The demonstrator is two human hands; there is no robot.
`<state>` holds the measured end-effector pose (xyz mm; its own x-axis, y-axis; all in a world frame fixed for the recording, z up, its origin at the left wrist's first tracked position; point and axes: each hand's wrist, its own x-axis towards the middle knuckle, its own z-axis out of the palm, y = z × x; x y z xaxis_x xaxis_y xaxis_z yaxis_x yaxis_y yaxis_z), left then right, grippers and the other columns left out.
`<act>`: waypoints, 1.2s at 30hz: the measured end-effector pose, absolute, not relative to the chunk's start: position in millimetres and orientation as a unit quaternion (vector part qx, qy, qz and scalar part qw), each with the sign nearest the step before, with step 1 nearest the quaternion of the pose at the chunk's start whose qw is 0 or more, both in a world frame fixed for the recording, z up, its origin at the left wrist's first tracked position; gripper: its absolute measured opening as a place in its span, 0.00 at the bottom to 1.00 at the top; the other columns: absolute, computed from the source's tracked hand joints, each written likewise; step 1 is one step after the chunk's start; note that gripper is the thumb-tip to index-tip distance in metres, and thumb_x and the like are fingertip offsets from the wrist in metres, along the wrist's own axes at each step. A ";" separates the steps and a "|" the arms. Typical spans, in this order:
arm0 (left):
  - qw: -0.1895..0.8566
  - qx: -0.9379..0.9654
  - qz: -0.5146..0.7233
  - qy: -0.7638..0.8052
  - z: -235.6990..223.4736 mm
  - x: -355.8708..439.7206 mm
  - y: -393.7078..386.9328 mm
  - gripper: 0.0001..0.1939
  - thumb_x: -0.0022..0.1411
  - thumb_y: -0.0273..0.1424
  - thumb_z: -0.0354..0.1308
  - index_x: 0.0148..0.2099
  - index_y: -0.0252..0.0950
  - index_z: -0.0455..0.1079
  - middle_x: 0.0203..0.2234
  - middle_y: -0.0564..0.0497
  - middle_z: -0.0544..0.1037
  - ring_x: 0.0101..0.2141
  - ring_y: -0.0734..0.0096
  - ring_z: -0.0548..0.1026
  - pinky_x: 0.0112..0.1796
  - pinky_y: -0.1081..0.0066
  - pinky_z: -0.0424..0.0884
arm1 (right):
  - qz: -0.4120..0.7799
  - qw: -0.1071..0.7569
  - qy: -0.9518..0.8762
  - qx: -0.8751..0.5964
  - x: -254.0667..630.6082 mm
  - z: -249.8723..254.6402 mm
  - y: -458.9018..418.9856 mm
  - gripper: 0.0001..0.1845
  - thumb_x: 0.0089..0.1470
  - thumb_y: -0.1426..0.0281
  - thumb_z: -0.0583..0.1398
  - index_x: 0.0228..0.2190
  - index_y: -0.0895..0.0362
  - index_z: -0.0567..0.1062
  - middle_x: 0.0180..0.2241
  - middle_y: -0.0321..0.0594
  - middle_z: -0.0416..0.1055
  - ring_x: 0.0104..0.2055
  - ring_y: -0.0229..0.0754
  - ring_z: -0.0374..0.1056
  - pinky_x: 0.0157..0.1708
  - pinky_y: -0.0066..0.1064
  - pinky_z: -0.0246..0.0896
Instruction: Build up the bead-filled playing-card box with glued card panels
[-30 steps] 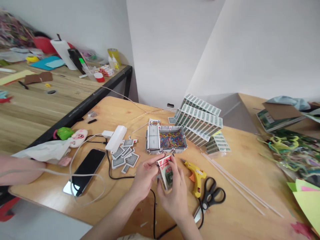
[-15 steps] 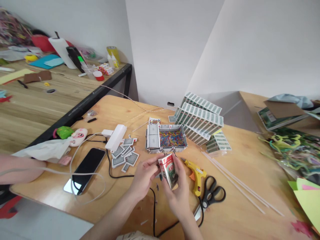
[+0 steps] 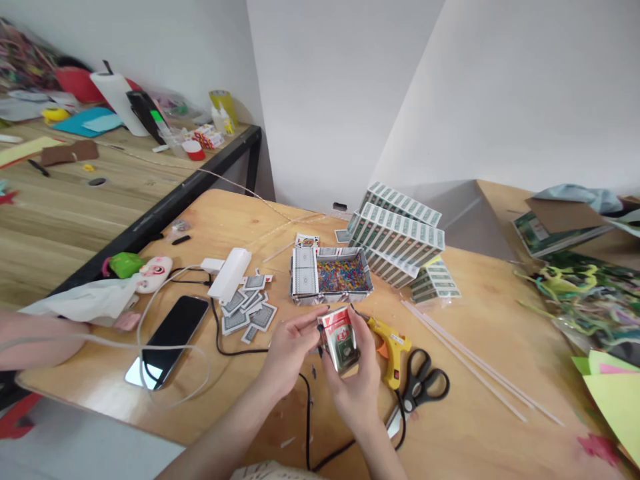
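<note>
A wrapped pack of playing cards (image 3: 342,341), red at the top and green below, is held tilted over the table's near side. My right hand (image 3: 359,383) grips it from the right, thumb along the lower left edge and fingers behind the right edge. At its upper left edge, my left hand (image 3: 290,347) pinches it with bent fingers. Just beyond lies an open box covered with playing cards (image 3: 305,277), with small colourful pieces inside. To the right of my right hand are a yellow glue gun (image 3: 393,347) and black-handled scissors (image 3: 424,381).
Stacked card packs (image 3: 397,230) stand behind the box. Loose cards (image 3: 250,310), a white power strip (image 3: 230,275) and a phone (image 3: 167,343) lie left. Glue sticks (image 3: 475,360) lie right. A black cord (image 3: 308,420) crosses the front. Another person's arm (image 3: 40,337) rests at the left edge.
The pack has been turned so that its front face shows more toward me. Both hands remain on it, and the view has shifted slightly.
</note>
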<state>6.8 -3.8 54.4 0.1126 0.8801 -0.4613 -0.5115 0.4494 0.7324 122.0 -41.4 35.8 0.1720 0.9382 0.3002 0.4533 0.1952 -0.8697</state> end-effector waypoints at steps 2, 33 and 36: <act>0.718 0.193 0.487 0.458 53.6 7.7 -3.7 0.20 0.45 0.27 0.63 0.44 0.32 0.75 0.38 0.43 0.80 0.39 0.60 0.77 0.44 0.63 0.70 | 0.213 0.481 -0.611 -0.592 122.9 33.6 -41.0 0.34 0.49 0.73 0.59 0.57 0.58 0.56 0.55 0.52 0.62 0.56 0.50 0.62 0.51 0.45 0.61; 0.694 0.138 0.497 0.503 39.5 11.2 -0.8 0.20 0.44 0.24 0.64 0.44 0.31 0.75 0.36 0.45 0.80 0.37 0.63 0.78 0.45 0.63 0.72 | 0.155 0.396 -0.659 -0.620 121.8 15.6 -37.3 0.34 0.47 0.76 0.57 0.57 0.58 0.58 0.55 0.51 0.63 0.57 0.50 0.61 0.51 0.45 0.62; 0.691 0.135 0.495 0.509 36.9 11.5 -2.1 0.19 0.44 0.25 0.64 0.43 0.31 0.75 0.35 0.45 0.81 0.36 0.64 0.78 0.44 0.65 0.73 | 0.167 0.388 -0.658 -0.623 121.2 15.5 -39.3 0.35 0.47 0.76 0.57 0.58 0.57 0.57 0.55 0.51 0.63 0.57 0.51 0.61 0.51 0.45 0.62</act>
